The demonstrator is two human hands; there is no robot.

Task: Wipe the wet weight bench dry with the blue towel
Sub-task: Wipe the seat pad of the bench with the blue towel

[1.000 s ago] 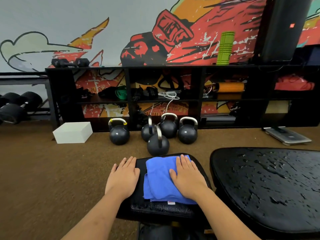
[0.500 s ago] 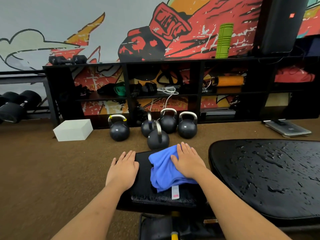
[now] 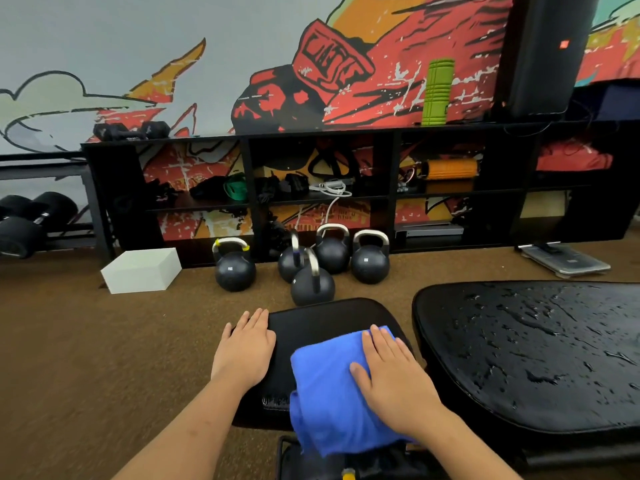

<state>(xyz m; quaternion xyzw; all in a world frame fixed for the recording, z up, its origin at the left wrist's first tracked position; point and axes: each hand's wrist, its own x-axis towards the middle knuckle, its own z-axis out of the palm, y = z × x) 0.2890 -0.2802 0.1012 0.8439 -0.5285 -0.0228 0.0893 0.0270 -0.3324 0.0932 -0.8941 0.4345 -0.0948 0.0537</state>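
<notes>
Flat-palmed, the right hand (image 3: 394, 379) presses the blue towel (image 3: 329, 393) down onto the seat pad (image 3: 329, 317) of the weight bench (image 3: 450, 341). Its fingers are straight and slightly spread on top of the cloth, not curled round it. The towel is bunched in loose folds over the right half of the seat pad, and its near end hangs over the pad's near edge. The left hand (image 3: 246, 351) lies flat on the seat pad's left edge, fingers straight and holding nothing; it seems to be there to steady the body.

The bare part of the seat pad, beyond and to the left of the towel, looks matte, with no beads of water that I can make out. A few glints at the pad's near edge, just left of the towel, may be leftover wet. I judge the seat pad to be nearly dry.

The back pad (image 3: 536, 358), just right of the seat pad across a narrow gap, is covered in droplets and streaks from end to end. That larger surface is untouched, so most of the wiping is yet to do.

Beyond the seat pad, five kettlebells (image 3: 311, 282) stand on the brown floor. A white box (image 3: 142, 270) sits farther off to the left.
</notes>
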